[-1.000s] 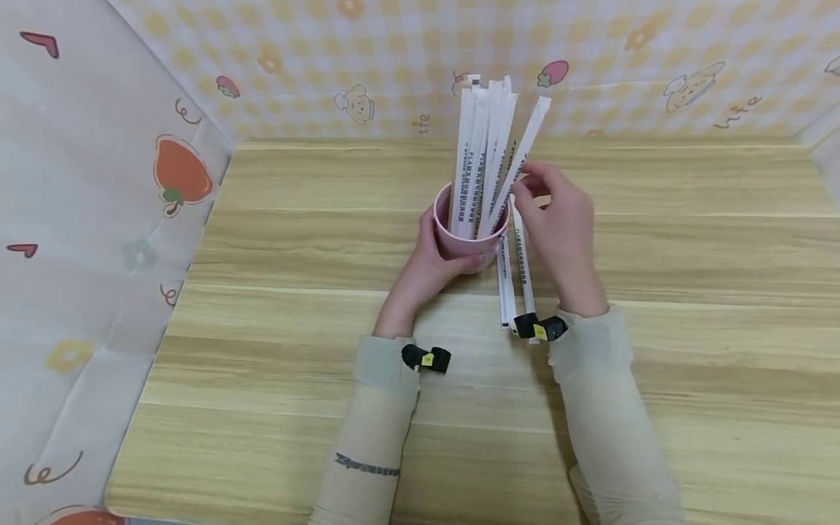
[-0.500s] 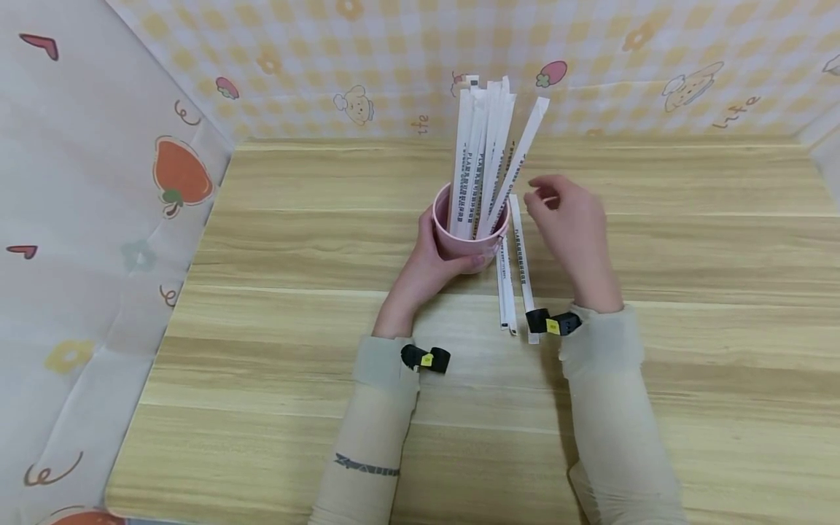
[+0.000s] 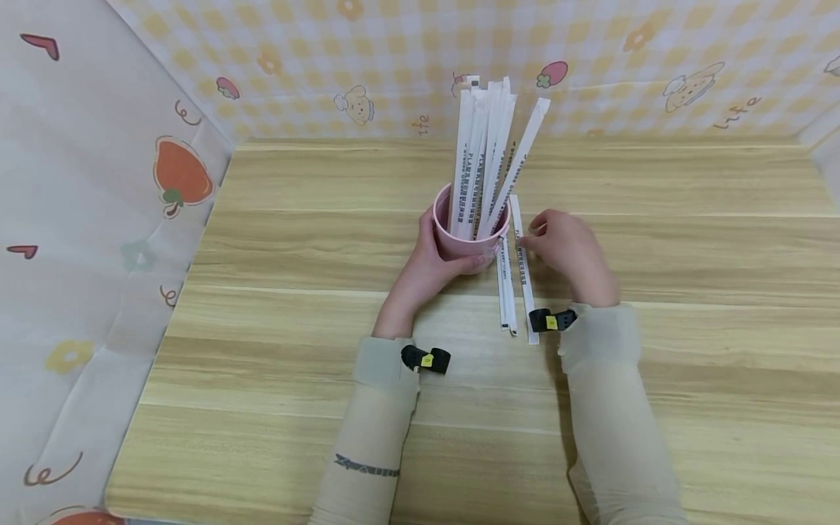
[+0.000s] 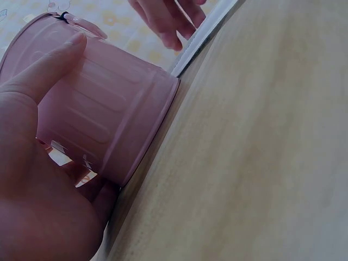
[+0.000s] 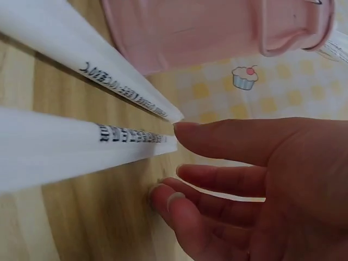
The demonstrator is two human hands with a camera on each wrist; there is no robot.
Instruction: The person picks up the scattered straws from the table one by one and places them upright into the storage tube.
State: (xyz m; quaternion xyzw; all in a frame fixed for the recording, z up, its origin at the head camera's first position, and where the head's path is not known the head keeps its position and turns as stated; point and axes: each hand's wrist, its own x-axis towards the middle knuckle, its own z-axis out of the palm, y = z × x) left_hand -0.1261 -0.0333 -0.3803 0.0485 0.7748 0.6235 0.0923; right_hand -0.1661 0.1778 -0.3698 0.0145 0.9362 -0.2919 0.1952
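Note:
My left hand (image 3: 420,273) grips a small pink bucket (image 4: 103,98) by its ribbed wall, thumb across the near side. Several paper-wrapped straws (image 3: 477,146) stand upright in it, and one straw (image 3: 525,153) leans out to the right. On the table beside the bucket lies a single wrapped straw (image 3: 528,299); left of it are more wrapped straws (image 3: 505,295) close together. My right hand (image 3: 567,248) is over the single straw's upper part. In the right wrist view, thumb and fingers are apart around the far end of that straw (image 5: 49,149), holding nothing.
The wooden table (image 3: 282,364) reaches back to a yellow checked cloth (image 3: 394,44) with printed pictures. A white printed cloth (image 3: 85,182) hangs along the left side. Each wrist carries a small black camera (image 3: 425,359).
My right hand has left the leaning straw in the bucket, drawn away to the right, then come down toward the single straw on the table. My left hand and the bucket have stayed put.

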